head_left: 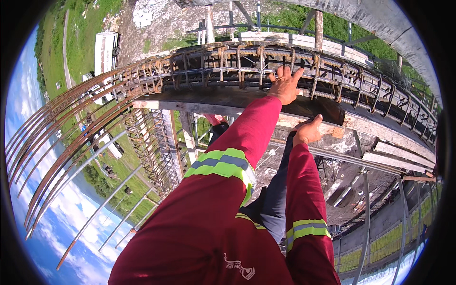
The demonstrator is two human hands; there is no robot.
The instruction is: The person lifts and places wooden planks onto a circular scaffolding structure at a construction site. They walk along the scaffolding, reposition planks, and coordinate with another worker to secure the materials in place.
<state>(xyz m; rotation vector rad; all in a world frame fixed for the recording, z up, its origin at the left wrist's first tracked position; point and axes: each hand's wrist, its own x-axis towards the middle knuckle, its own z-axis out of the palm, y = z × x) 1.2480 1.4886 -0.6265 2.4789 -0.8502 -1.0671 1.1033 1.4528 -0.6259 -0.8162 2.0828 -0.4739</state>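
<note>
My left hand (284, 86) reaches forward with its fingers spread, resting at the near side of a rusty rebar cage (222, 59) with square stirrups. Just nearer to me, my right hand (308, 131) is closed over the edge of a wooden board (287, 120), its thumb up top and its other fingers partly hidden. The board runs along the near side of a dark formwork panel (209, 98) below the cage. At the right, the board's end (338, 131) stands beside a paler timber (380, 130). Both arms wear red sleeves with reflective bands.
Long bare rebar ends (57, 123) stick out to the left. An upright rebar cage (147, 147) stands below them. Metal bars (365, 218) rise at lower right. A concrete beam (380, 19) crosses the far right. Far below lie ground, grass and a white truck (106, 52).
</note>
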